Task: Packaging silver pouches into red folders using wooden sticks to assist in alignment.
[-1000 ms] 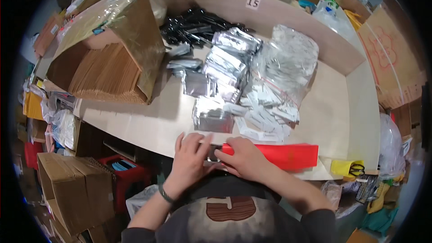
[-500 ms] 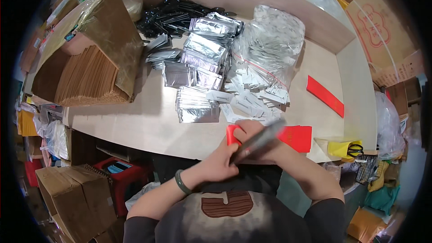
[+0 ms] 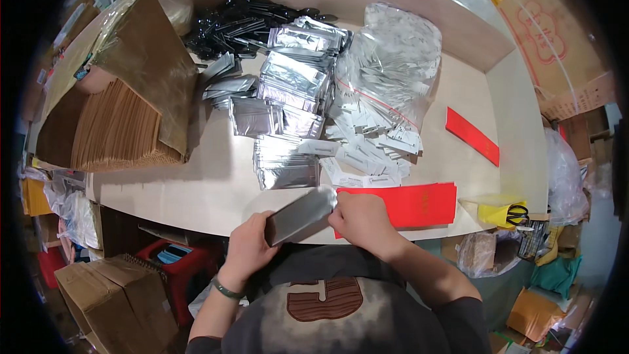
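Observation:
A long silver foil packet [image 3: 304, 215] is held slanting between my hands over the table's front edge. My left hand [image 3: 249, 246] is closed around its lower left end, thumb along the side. At the upper right end, my right hand [image 3: 362, 220] is curled in a fist that pinches the packet's corner; its fingertips are mostly hidden. Partly under my right hand lie red envelopes [image 3: 422, 204], stacked flat with gold marks. Just beyond the packet is a pile of silver foil sachets [image 3: 286, 164], beside loose white slips [image 3: 373, 160].
An open carton [image 3: 167, 78] of brown card pieces stands left. Black plastic spoon-like items [image 3: 229, 29] lie at the back beside a clear bag [image 3: 400, 59] of white slips. A single red strip [image 3: 473, 137] and a yellow pouch with black-handled scissors [image 3: 501, 214] are right.
My hands have drawn apart, the left moving left. The silver packet, blurred before, now stretches between them. The red piece at my fingers is gone from there, and more red shows under my right hand.

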Motion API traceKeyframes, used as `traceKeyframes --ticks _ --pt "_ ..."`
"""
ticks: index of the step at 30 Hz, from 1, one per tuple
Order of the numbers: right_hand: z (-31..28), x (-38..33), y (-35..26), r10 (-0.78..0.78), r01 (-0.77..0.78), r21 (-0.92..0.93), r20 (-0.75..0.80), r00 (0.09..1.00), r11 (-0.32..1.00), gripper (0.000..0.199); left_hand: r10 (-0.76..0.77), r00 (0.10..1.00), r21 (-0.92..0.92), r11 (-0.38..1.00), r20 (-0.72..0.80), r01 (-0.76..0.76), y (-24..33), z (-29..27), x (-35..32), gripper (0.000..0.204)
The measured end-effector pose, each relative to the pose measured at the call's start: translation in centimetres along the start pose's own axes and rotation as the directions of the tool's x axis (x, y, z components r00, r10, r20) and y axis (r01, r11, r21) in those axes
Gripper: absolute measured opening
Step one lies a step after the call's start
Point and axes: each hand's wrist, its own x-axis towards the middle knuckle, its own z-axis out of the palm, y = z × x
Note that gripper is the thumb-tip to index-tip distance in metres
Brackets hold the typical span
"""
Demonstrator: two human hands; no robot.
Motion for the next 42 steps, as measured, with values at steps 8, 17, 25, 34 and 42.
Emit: traceKeyframes --ticks 8,17,25,34,42 --pt "-0.4 5.6 -1.7 -0.188 0.204 0.187 -0.104 0.977 0.961 0.021 0.319 0.946 0.037 0.946 0.052 -0.321 1.1 -3.5 3.8 0.062" --pt "-4.5 11.4 2.4 -0.236 0.235 -0.03 -0.222 0.946 0.971 0.009 -0.061 0.636 0.231 0.901 -0.769 0.367 -12.0 -21.2 7.7 0.025" --pt "4.7 17.0 -4.3 -0.664 0.461 -0.501 -0.379 0.644 0.733 0.015 -0.253 0.861 0.448 0.769 -0.442 0.456 -15.3 -17.8 10.0 0.018" --pt "-1.9 9.7 -7.1 -0.216 0.141 0.754 0.002 0.976 0.641 0.036 -0.133 0.388 0.022 0.928 -0.912 0.372 -17.5 -19.3 6.0 0.018" --pt "1.3 2.6 -3.6 -0.596 0.627 0.055 -0.257 0.761 0.777 0.03 -0.341 0.94 -0.794 0.574 -0.011 0.199 -9.9 -6.5 -3.6 0.011"
